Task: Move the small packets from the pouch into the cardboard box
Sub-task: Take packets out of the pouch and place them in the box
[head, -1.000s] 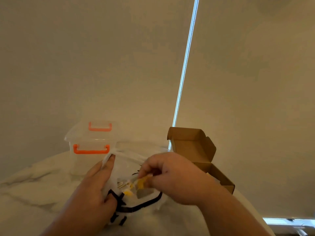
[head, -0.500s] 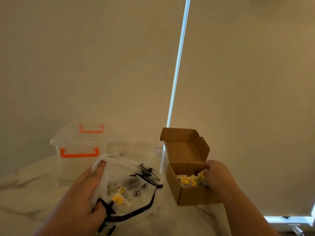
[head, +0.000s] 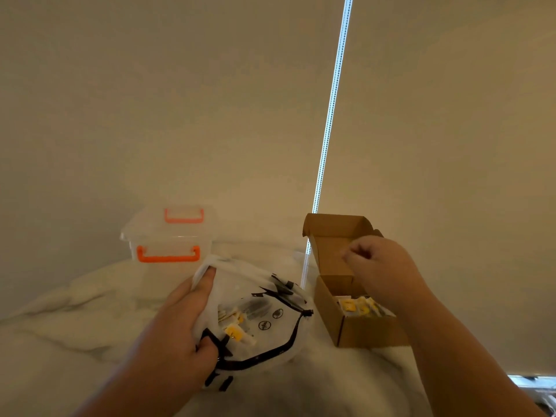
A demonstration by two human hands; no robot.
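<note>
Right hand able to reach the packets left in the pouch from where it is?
Probably yes. The right hand hovers over the box holding nothing, with nothing between it and the pouch, which the left hand grips; packets show through it.

Right hand (head: 382, 266) now up above the cardboard box (head: 361, 335), grip empty, packet (head: 349, 305) inside.

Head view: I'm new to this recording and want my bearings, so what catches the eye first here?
The bright bluish vertical light strip splitting the beige background draws the eye first. Below it at right, the open brown cardboard box holds small yellow packets, with the right hand curled above it. At centre, the left hand grips the translucent white plastic pouch with black markings.
</note>
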